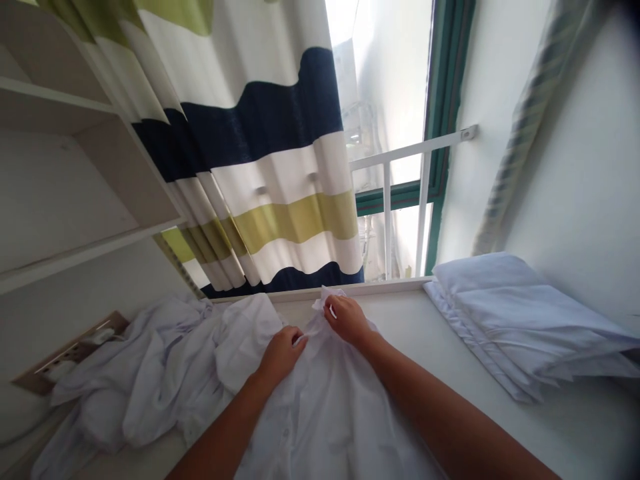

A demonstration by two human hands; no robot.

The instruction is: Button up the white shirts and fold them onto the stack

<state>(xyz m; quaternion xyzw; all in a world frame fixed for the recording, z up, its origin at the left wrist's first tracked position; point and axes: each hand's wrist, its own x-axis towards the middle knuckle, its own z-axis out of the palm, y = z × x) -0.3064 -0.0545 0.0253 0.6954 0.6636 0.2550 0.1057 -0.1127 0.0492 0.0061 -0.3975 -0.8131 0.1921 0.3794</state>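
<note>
A white shirt with a buttoned front lies before me, its upper end bunched near the back edge of the white surface. My left hand has its fingers closed on the cloth at the left side. Farther back, my right hand pinches the gathered fabric close to the top. Crumpled white garments are heaped to the left, right beside the shirt. On the right sits a stack of folded white garments.
A striped curtain hangs at the back, next to a window with a white railing. White shelves stand at upper left. Below them is a power strip with plugs. The white tabletop shows between shirt and stack.
</note>
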